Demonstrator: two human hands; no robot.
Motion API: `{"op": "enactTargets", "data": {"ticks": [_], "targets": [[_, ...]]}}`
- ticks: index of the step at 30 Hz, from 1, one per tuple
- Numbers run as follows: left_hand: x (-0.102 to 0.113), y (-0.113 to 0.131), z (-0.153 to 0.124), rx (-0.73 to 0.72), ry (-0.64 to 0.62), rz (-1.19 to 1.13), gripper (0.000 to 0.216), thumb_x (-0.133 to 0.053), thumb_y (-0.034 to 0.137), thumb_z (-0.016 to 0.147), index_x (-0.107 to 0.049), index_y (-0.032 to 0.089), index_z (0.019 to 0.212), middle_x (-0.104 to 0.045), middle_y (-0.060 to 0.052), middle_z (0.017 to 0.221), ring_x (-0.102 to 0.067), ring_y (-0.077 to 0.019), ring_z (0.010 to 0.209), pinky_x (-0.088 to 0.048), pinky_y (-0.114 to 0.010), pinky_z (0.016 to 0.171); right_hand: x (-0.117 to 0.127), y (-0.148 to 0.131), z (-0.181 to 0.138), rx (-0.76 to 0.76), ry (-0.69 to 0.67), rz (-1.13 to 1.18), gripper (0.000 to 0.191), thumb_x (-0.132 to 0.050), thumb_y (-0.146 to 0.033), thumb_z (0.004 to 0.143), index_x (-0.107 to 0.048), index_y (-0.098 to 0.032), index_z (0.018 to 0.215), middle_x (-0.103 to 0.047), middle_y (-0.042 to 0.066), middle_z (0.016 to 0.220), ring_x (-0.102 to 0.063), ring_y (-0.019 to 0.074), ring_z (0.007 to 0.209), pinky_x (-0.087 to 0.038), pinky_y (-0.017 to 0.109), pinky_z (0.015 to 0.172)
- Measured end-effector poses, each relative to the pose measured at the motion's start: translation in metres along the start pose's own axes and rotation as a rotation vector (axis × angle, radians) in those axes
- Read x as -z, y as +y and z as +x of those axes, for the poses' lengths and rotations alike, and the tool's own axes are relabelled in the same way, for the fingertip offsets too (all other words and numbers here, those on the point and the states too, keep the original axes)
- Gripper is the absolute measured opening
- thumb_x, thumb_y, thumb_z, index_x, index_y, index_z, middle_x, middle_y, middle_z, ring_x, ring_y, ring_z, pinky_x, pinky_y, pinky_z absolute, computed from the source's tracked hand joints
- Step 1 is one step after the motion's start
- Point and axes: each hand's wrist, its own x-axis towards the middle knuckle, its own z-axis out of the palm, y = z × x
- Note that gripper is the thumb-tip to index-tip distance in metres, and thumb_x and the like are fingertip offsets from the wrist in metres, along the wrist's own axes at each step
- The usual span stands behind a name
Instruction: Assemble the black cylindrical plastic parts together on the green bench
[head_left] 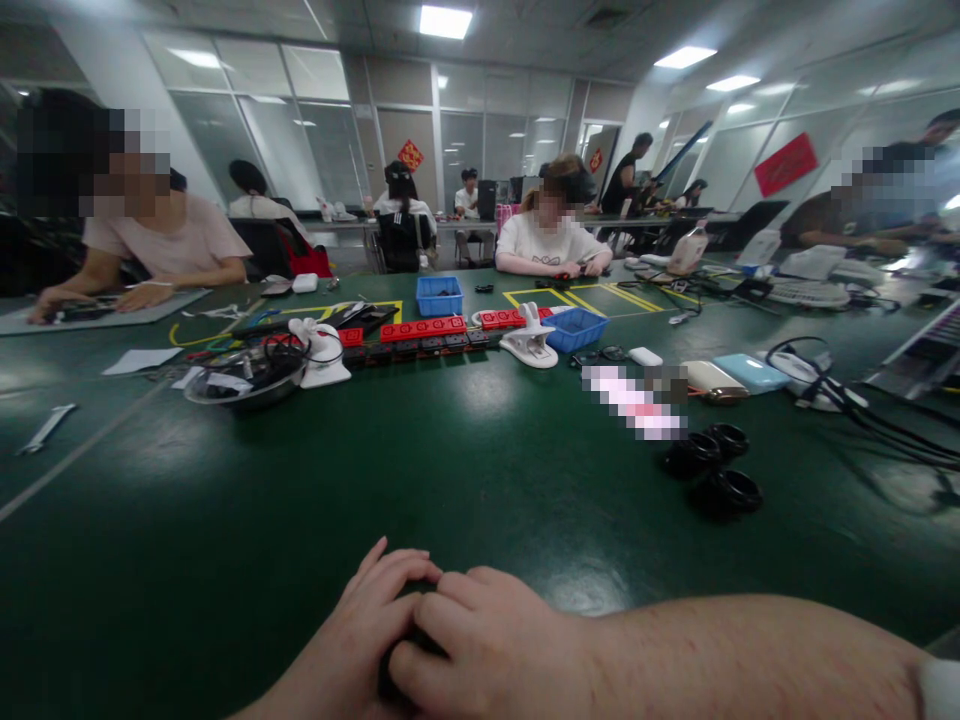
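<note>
Low in the head view my left hand (375, 610) and my right hand (495, 630) meet, their fingertips together. The left fingers arch over, with one finger sticking out at the far side. The right fingers are curled in tightly. A dark patch shows between the hands; whether it is a thing they hold or shadow, I cannot make out. Ahead to the right on the green table (450, 470) stand three black round ring-like parts (729, 492), close together and apart from my hands.
A metal bowl (247, 395) of dark parts stands left, beside a white clip stand (322, 350). Red and black blocks (424, 330), blue bins (576, 328) and another clip stand (529, 338) line the middle. A wrench (46, 430) lies far left; cables (847, 395) lie right. Co-workers sit around.
</note>
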Motion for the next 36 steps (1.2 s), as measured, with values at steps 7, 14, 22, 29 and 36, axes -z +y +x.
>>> {"op": "enactTargets", "data": {"ticks": [7,14,22,29,36], "targets": [[0.0005,-0.0023,0.0006,0.050,0.048,0.014,0.049,-0.068,0.036,0.058,-0.058,0.027,0.106,-0.057,-0.005,0.114,-0.048,-0.0317,0.110,-0.025,-0.056,0.100,0.0018,0.0037,0.0019,-0.042,-0.035,-0.004,0.027,-0.049,-0.044,0.082,-0.052,-0.018,0.087,-0.055,0.001,0.081,-0.050,0.0152,0.073,-0.039,0.026,0.052],[-0.0048,-0.0006,0.0016,0.070,0.112,0.033,0.041,-0.065,0.031,0.054,-0.062,0.026,0.095,-0.059,-0.005,0.109,-0.050,-0.0304,0.107,-0.026,-0.053,0.101,0.0005,0.0082,0.0018,-0.030,-0.002,-0.005,0.029,-0.049,-0.046,0.081,-0.053,-0.018,0.085,-0.056,0.002,0.083,-0.050,0.0150,0.075,-0.040,0.026,0.053],[-0.0052,-0.0046,0.0002,0.065,0.101,-0.008,0.044,-0.067,0.034,0.056,-0.061,0.027,0.099,-0.058,-0.005,0.113,-0.050,-0.0309,0.109,-0.025,-0.053,0.102,0.0017,0.0082,0.0000,-0.046,-0.017,-0.012,0.024,-0.043,-0.043,0.084,-0.052,-0.020,0.091,-0.055,0.000,0.081,-0.050,0.0159,0.077,-0.036,0.027,0.049],[-0.0038,-0.0010,0.0027,0.063,0.085,-0.006,0.042,-0.063,0.029,0.056,-0.062,0.027,0.098,-0.058,-0.004,0.113,-0.049,-0.0308,0.109,-0.027,-0.054,0.100,0.0005,0.0085,-0.0007,-0.039,0.012,0.010,0.026,-0.051,-0.046,0.079,-0.052,-0.021,0.087,-0.054,-0.001,0.082,-0.048,0.0152,0.076,-0.036,0.026,0.050],[-0.0011,-0.0038,0.0030,0.034,0.029,-0.024,0.048,-0.067,0.029,0.056,-0.061,0.028,0.103,-0.055,-0.005,0.119,-0.047,-0.0316,0.112,-0.027,-0.053,0.100,0.0017,0.0095,0.0014,-0.028,-0.056,0.024,0.028,-0.049,-0.047,0.080,-0.054,-0.020,0.088,-0.055,0.002,0.080,-0.050,0.0156,0.079,-0.041,0.026,0.056]]}}
